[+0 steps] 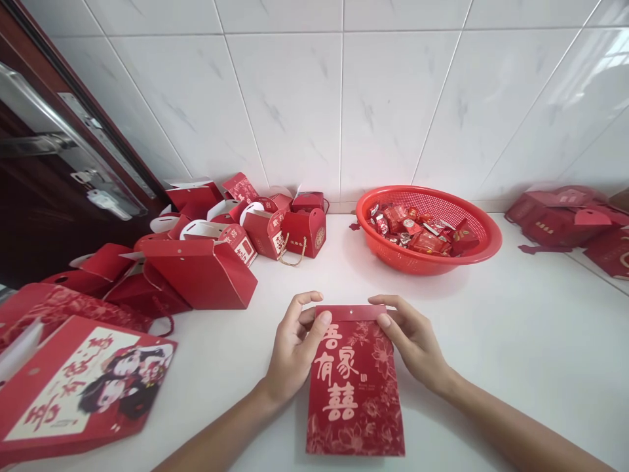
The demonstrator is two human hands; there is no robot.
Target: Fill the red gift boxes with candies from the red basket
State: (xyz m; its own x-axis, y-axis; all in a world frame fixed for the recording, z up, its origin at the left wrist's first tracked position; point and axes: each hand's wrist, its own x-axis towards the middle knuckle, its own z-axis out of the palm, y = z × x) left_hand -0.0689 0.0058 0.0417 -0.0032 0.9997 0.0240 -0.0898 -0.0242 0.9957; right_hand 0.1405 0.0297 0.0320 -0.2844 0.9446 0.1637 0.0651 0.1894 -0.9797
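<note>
A flat red packet [354,393] with pale characters and a floral pattern lies over the white table at the front centre. Its narrow top flap has a small hole in the middle. My left hand [299,337] grips the upper left corner, thumb on the front and fingers behind. At the upper right corner my right hand [415,337] holds the packet the same way, its thumb on the front. The fingertips behind the packet are partly hidden.
A red perforated basket [417,262] of wrapped sweets stands behind the packet. Several red boxes [201,275] crowd the left side, with a picture box [83,393] nearest. More folded red boxes [565,216] are at the right. A tiled wall [295,118] bounds the table [515,341].
</note>
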